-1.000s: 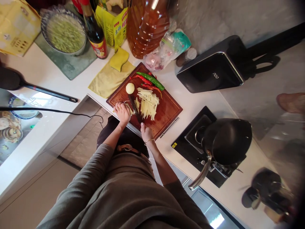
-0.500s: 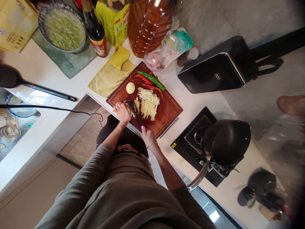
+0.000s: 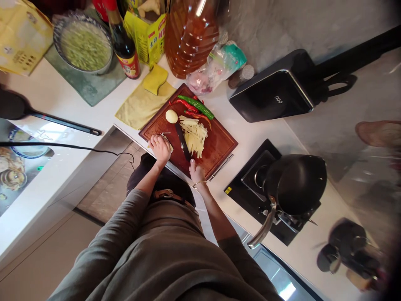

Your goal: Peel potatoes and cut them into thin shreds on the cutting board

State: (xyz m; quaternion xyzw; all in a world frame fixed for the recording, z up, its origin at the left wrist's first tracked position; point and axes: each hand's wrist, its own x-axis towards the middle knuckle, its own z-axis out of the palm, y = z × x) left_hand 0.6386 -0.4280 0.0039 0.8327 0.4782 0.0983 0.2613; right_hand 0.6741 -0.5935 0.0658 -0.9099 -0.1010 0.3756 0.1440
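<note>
Head view: the right hand (image 3: 196, 172) is closed around the handle of a dark-bladed kitchen knife (image 3: 183, 141), which lies against the pile of pale potato strips (image 3: 194, 136) on the reddish wooden cutting board (image 3: 219, 144). The left hand (image 3: 160, 146) curls over a small uncut potato piece (image 3: 169, 146) at the board's near edge. The fingertips sit near the blade, so a slip risks a cut. Count: one knife, one board, one peeled round potato (image 3: 171, 116), one green chilli (image 3: 197, 106), two or so red chillies (image 3: 184, 103).

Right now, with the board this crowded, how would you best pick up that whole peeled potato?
Grip the peeled potato around its round middle, fingers coming from above and from the bare far-left part of the cutting board. The peppers and potato strips crowd its right side.
</note>
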